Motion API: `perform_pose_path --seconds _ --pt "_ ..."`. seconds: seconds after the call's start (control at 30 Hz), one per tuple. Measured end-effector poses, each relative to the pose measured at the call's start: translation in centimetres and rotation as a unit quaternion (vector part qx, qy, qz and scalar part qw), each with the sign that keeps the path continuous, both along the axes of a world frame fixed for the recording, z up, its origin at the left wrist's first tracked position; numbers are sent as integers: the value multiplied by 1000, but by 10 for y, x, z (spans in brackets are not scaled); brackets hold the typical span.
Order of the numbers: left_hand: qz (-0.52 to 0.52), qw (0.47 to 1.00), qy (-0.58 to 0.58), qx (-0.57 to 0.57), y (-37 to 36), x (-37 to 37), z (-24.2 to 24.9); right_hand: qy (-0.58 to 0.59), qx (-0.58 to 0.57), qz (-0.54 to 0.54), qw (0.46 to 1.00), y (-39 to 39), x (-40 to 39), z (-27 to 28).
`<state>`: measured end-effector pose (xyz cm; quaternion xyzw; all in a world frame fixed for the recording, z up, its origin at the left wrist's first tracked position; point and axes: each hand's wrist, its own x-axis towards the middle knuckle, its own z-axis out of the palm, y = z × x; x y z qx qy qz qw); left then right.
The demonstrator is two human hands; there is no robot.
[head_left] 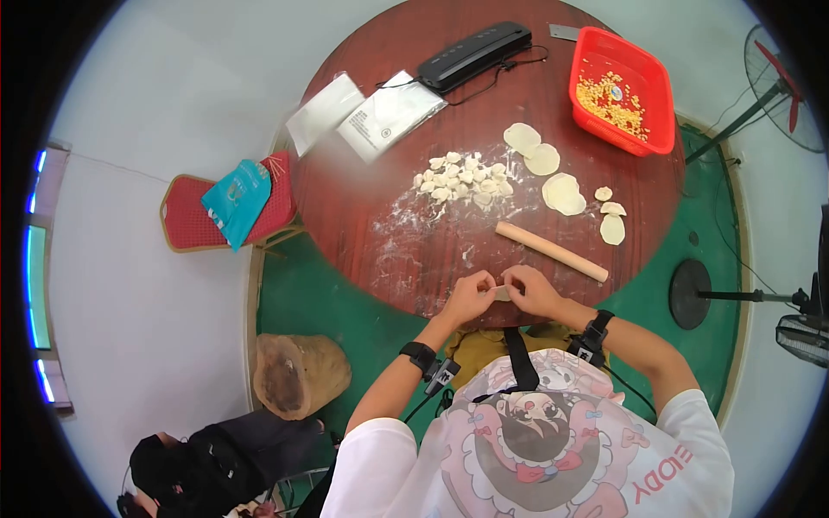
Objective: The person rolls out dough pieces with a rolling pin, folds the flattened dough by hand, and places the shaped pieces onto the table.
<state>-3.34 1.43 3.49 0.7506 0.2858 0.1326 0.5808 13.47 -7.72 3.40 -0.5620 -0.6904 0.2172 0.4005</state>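
Near the front edge of the table, my left hand [471, 295] and my right hand [529, 291] meet, fingers pinched on a small pale dough wrapper [502, 294]. Whether it has any filling inside, I cannot tell. Just beyond my right hand lies a wooden rolling pin [553, 251], slanting down to the right. Farther in, a cluster of small shaped dumplings [464, 180] rests on the floured wood. To their right are round flat dough wrappers [564, 194], some overlapping, and several smaller dough pieces [612, 228].
A red plastic basket [663, 121] with yellow bits inside stands at the back right. A black vacuum sealer [475, 56] with a cord and white bags [380, 121] lie at the back of the round table [363, 233]. A chair [186, 216], a wood stump [302, 371] and fans [781, 82] surround it. A seated person [224, 457] is at lower left.
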Motion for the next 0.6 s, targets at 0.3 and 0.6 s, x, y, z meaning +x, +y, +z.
perform_pose_path --seconds 0.3,0.6 --pt "95 986 36 -134 20 -2 0 262 -248 -73 930 21 -6 4" --pt "147 966 17 211 23 -29 20 -4 -46 -11 999 54 -27 7"
